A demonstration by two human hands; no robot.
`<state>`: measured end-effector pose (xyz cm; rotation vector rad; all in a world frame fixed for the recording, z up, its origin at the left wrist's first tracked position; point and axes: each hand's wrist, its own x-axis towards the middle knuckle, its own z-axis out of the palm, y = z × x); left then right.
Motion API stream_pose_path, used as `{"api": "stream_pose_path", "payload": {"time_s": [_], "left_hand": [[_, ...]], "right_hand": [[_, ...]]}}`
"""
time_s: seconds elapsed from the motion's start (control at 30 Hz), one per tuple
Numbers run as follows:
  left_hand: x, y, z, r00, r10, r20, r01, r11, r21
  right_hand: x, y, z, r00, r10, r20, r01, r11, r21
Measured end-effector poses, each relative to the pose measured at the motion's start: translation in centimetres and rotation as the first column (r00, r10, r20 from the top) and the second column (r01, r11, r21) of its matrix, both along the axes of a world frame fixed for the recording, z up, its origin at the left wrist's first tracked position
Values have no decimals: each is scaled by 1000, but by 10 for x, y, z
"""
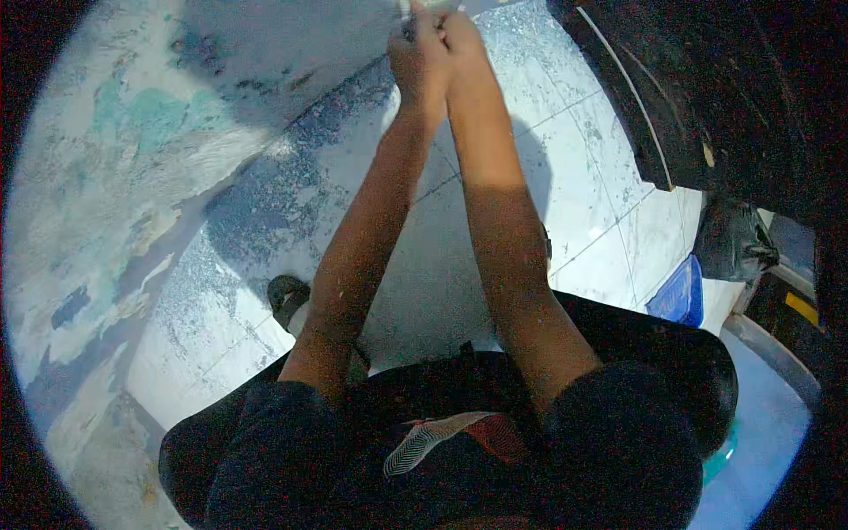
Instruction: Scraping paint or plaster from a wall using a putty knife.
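Both my arms stretch forward to the top edge of the view, where the hands come together. My left hand (416,56) is against my right hand (460,36), its fingers curled. A pale object (434,5) shows at the fingertips, cut off by the frame's edge; its kind cannot be made out. Blur and the crop hide how the fingers of each hand sit on it. Beneath the arms lies a pale tiled floor (430,265) with dusty, speckled patches.
A peeling, stained wall (152,119) rises on the left. Dark furniture or panelling (715,86) fills the upper right. A blue plastic basket (679,291) and a black plastic bag (729,232) are at the right. A dark shoe (287,298) shows beside my left forearm.
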<state>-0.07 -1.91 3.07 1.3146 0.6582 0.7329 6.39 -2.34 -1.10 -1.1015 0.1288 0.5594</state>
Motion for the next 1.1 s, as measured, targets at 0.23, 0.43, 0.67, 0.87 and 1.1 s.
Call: {"api": "stream_pose_path", "payload": {"time_s": [0.23,0.43,0.67,0.87,1.1], "left_hand": [[-16,7,-16,993,-83,-82,74,992,-103],[-15,21,-25,996,-4,90,17,990,-142],[-26,31,-30,998,-56,9,55,923,-382],[-23,22,-27,993,-94,76,109,968,-227],[-22,21,-21,994,-109,3,107,978,-181]], "right_hand": [[-5,-6,2,982,59,-179,-50,997,56],[-14,14,13,975,113,-189,-59,961,269],[-36,14,28,967,-25,-255,42,997,62],[-23,8,12,990,35,-134,-27,998,61],[-18,8,1,997,59,46,-57,997,-45]]}}
